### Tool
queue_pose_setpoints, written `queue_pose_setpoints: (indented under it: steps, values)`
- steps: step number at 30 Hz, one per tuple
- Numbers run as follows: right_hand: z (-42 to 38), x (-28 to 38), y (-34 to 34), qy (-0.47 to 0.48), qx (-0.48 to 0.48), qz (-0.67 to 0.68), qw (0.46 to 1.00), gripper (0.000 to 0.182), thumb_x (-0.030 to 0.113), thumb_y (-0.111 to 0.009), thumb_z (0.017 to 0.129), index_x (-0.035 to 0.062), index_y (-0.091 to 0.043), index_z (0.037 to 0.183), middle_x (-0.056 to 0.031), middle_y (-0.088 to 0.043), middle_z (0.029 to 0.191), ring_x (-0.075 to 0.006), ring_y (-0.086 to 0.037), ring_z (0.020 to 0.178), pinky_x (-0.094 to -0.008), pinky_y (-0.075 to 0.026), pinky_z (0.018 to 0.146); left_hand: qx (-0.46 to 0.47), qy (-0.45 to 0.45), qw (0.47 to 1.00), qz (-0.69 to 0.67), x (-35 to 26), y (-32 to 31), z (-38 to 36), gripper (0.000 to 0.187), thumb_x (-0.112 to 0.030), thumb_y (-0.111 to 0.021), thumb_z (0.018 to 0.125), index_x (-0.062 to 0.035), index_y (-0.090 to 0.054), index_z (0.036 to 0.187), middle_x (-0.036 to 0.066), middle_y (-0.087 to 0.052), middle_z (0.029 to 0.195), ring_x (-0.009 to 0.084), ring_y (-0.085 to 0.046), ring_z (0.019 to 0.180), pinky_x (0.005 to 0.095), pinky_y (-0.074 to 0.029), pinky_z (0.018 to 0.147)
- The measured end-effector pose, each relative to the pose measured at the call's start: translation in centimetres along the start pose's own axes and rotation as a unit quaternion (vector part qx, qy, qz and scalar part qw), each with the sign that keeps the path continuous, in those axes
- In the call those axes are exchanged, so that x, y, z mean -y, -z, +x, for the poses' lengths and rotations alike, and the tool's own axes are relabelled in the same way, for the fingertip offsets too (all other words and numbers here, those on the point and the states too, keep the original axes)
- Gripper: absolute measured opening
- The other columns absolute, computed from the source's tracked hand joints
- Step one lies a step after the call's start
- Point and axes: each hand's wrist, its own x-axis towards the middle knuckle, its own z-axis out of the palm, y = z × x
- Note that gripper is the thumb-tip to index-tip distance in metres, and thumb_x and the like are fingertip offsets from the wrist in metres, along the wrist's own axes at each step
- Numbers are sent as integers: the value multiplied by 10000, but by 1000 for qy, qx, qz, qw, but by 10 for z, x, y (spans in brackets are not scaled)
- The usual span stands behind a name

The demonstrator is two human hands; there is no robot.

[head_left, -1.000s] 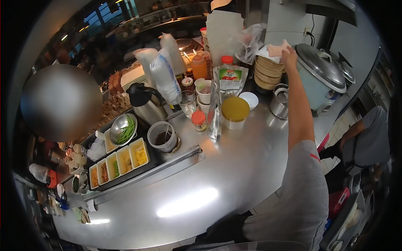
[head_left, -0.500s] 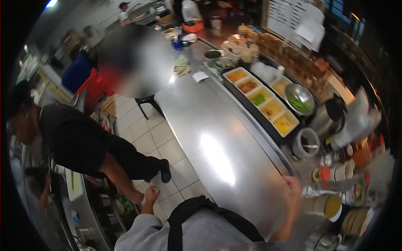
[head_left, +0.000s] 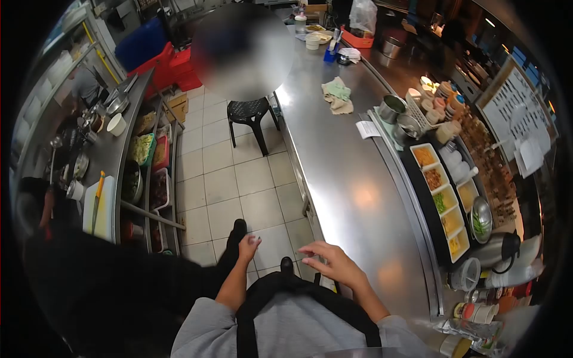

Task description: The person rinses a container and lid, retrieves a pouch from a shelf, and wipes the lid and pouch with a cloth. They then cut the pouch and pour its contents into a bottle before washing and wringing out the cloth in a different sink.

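My left hand hangs over the tiled floor, fingers curled; whether anything small is in it does not show. To its right my right hand is held out near the edge of the steel counter, fingers apart and holding nothing. A person in dark clothes stands close by on the left. Along the counter's right side runs a row of white trays with food, with a metal bowl of green vegetables beside it.
A black stool stands on the floor ahead, near a blurred area. Cloths and a paper slip lie on the counter. At the left are a white cutting board and shelves with food containers.
The view has turned, showing more of the left shelves. My right hand has come off the counter's right side to in front of my body. The other person now appears lower and closer.
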Motion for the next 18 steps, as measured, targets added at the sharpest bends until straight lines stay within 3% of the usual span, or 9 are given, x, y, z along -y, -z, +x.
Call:
queue_pose_setpoints:
  steps: [3, 6, 11, 14, 16, 17, 18]
  values:
    - [49, -3, 11, 5, -26, -59, 998, 237, 179, -581, 811, 48, -580, 1008, -118, -579, 887, -219, -587, 797, -292, -454, 697, 10, -22, 999, 37, -39, 16, 63, 370, -212, -726, 678, 3, -562, 930, 90, -593, 689, 161, -565, 584, 282, -471, 554]
    - [89, -11, 28, -45, -65, -6, 997, 212, 151, -583, 805, 35, -595, 981, -105, -593, 851, -194, -584, 764, -280, -450, 688, 8, -49, 997, 61, -62, 43, 106, 368, -218, -726, 674, -19, -569, 941, 89, -596, 699, 167, -582, 629, 281, -474, 587]
    - [182, -66, 84, -74, -196, -13, 978, 162, 96, -594, 792, 11, -627, 926, -44, -609, 828, -91, -532, 728, -229, -430, 662, -33, -9, 994, 100, 4, 102, 135, 363, -206, -731, 671, -3, -562, 920, 69, -575, 662, 143, -555, 576, 268, -457, 536]
    - [268, -98, 144, -85, -270, -99, 954, 152, 104, -582, 807, 4, -626, 912, -40, -601, 798, -88, -521, 679, -207, -415, 641, -75, 102, 969, 212, 43, 150, 114, 325, -167, -752, 626, -28, -547, 836, 59, -558, 603, 149, -536, 520, 284, -439, 471]
    - [336, -140, 188, -16, -346, -87, 934, 147, 137, -599, 789, 34, -637, 886, -47, -606, 795, -105, -539, 720, -222, -394, 595, -113, 121, 975, 146, 78, 180, 94, 312, -136, -745, 627, -25, -531, 826, 61, -549, 595, 149, -518, 484, 288, -432, 433]
    - [370, -153, 210, -24, -372, -129, 919, 206, 184, -595, 797, 37, -621, 940, -89, -597, 865, -173, -549, 801, -278, -426, 655, -163, 235, 955, 80, 99, 190, 88, 305, -108, -738, 631, -11, -528, 828, 77, -554, 605, 163, -531, 479, 288, -446, 432]
    - [401, -191, 234, 63, -404, -329, 851, 292, 229, -607, 801, 39, -589, 1021, -130, -553, 1002, -258, -516, 931, -347, -419, 793, -215, 345, 914, 6, 104, 194, 89, 298, -79, -732, 634, 2, -524, 831, 93, -559, 614, 176, -544, 473, 289, -460, 431]
